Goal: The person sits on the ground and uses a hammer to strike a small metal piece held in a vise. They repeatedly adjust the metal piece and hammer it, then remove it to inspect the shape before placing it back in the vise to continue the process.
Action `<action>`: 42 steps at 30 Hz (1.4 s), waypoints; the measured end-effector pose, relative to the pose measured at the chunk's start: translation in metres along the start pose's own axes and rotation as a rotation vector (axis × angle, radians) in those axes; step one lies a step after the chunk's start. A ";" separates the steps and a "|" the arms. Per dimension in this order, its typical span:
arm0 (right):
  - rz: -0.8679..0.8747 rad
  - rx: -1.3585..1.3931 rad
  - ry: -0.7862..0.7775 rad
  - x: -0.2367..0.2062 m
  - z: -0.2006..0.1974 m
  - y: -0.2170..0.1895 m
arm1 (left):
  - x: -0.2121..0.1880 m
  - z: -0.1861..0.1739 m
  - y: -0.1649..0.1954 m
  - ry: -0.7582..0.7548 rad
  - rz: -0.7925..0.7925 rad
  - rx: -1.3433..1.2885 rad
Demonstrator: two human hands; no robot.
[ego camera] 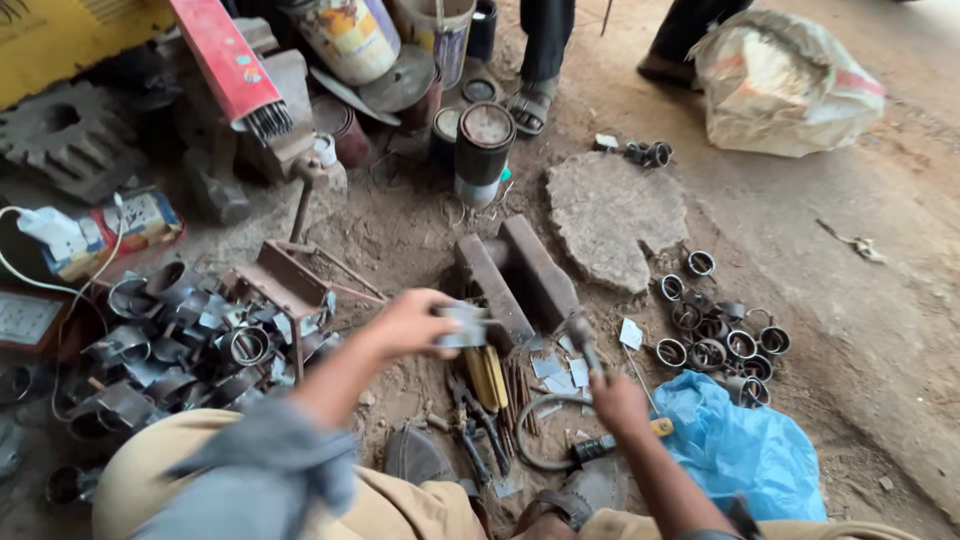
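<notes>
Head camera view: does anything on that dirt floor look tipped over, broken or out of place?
Yes. A red box of welding rods leans tilted at upper left, its open end down with grey rods poking out. A rusty paint tin beside it also lies tipped. Short metal pipe rings sit scattered loose on the dirt, right of the dark steel block.

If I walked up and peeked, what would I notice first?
First, the two hands in the middle: the left hand pinches a small grey metal piece over a rusty iron block, and the right hand grips a tool handle. Then the heaps of metal rings on the right and bent metal clamps on the left, plus a bright blue plastic bag.
</notes>
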State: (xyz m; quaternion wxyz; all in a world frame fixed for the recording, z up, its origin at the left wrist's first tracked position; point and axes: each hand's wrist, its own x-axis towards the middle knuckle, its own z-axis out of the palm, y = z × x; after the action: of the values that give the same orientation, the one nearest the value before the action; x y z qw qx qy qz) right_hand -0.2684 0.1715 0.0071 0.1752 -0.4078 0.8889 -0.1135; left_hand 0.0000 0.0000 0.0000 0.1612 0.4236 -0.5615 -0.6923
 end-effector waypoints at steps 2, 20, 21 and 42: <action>0.021 0.229 0.002 0.004 -0.015 0.003 | 0.020 0.044 0.001 0.019 -0.133 -0.183; -0.219 0.161 -0.058 0.078 0.082 -0.019 | 0.073 0.050 -0.003 0.546 -0.090 0.009; -0.192 0.132 -0.070 0.077 0.088 -0.022 | 0.073 0.047 -0.008 0.555 -0.096 0.071; -0.248 0.114 0.014 0.059 0.099 -0.047 | 0.064 0.009 -0.033 0.404 0.169 0.410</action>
State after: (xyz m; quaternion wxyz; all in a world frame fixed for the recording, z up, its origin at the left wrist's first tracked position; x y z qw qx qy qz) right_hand -0.2322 0.0900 -0.0800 0.1765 -0.5029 0.8251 -0.1876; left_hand -0.0360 -0.0289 -0.0560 0.2378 0.5281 -0.6795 -0.4503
